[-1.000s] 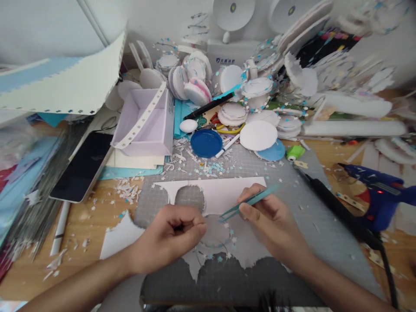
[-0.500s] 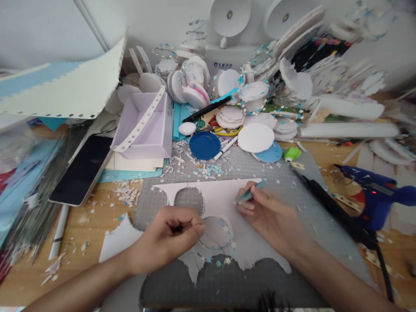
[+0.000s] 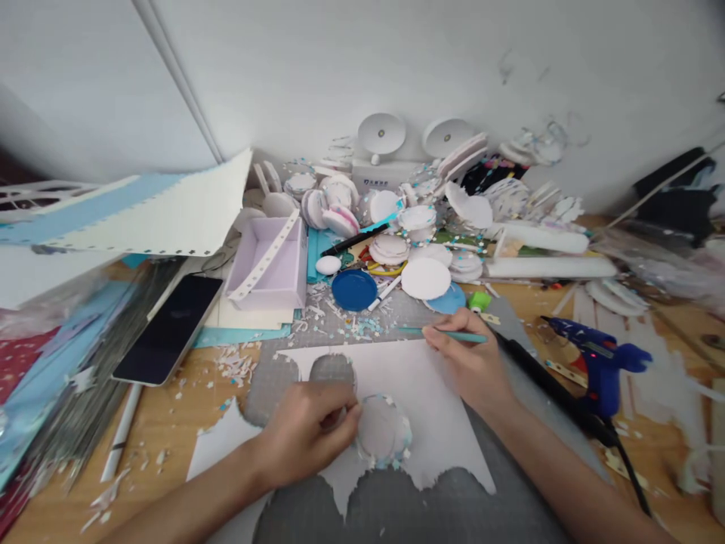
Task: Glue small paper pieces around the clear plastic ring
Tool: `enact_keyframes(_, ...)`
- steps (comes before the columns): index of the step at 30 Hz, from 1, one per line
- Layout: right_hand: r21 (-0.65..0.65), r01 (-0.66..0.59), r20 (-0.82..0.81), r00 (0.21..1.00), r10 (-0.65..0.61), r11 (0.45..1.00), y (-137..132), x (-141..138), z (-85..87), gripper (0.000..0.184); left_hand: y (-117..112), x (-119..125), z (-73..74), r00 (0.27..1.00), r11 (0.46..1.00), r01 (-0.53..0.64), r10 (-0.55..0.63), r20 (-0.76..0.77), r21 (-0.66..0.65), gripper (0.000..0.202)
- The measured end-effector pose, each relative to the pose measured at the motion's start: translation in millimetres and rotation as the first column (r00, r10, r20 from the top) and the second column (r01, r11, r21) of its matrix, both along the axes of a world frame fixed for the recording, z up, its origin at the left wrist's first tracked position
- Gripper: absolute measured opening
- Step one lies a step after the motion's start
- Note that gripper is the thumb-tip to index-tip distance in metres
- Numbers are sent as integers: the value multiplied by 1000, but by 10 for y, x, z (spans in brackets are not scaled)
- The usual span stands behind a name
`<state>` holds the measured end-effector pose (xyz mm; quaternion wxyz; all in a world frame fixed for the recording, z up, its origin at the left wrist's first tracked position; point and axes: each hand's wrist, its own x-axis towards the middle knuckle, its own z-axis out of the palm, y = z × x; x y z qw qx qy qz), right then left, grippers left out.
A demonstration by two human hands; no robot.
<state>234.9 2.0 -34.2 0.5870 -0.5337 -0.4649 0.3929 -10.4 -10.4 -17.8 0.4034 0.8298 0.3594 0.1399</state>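
My left hand is closed in a pinch at the left edge of a round ring set with tiny white and pale blue flower pieces. The ring is over a white sheet with scalloped cut-outs. My right hand is closed round a slim teal tool with a thin tip; its exact kind is unclear. That tip points left, near small blue and white paper scraps beyond the sheet.
Behind the scraps are a blue round lid, white discs and a lilac box. A phone lies at left. At right, a black corded tool lies near a blue glue gun. Beneath is a grey mat.
The view has tilted up, showing more wall. My right hand has turned the teal tool so its tip points left toward the scraps. My left hand keeps its pinch at the ring.
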Motion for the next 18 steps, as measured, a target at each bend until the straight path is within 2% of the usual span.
enact_keyframes(4,64,-31,198,980,18,997,83,-2,67,20,-11,-16,10,997,992,-69,72,-24,110,30)
enact_keyframes(7,81,-72,312,949,43,994,140,-54,83,17,-24,-36,4,989,982,-147,147,8,116,31)
enact_keyframes(13,79,-154,423,900,107,985,215,-189,15,13,-41,-49,12,950,954,-298,296,95,8,35)
enact_keyframes(18,108,-132,410,909,77,985,171,-187,108,16,-17,-30,57,886,909,-397,416,204,-128,32)
